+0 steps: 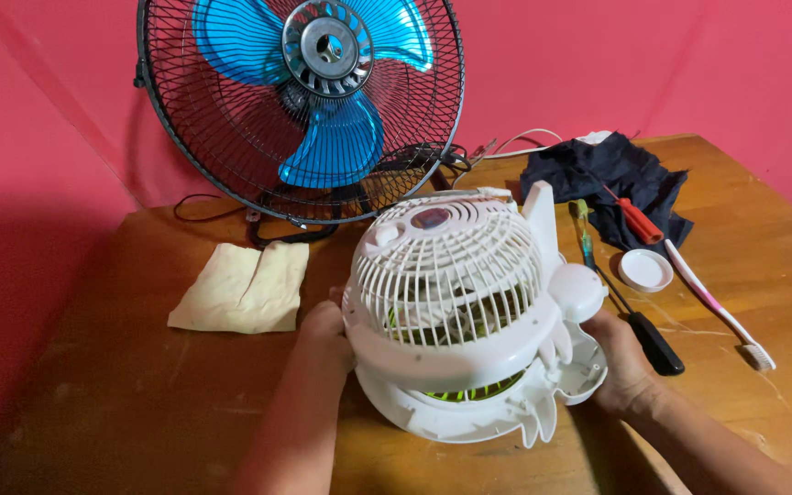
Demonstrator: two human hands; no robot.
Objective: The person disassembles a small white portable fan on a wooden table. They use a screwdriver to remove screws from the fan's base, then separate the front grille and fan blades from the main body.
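While the wooden table (121, 394) bears it, left hand (324, 335) and right hand (621, 362) clamp the ribbed white plastic fan (460, 312), round grille tilted.

Both hands grip a white fan (456, 302) on the table (139, 394): left hand (324, 332) at one side, right hand (621, 362) at the other. A yellow cloth (242, 289) lies just left; a black-handled screwdriver (639, 321) lies right.
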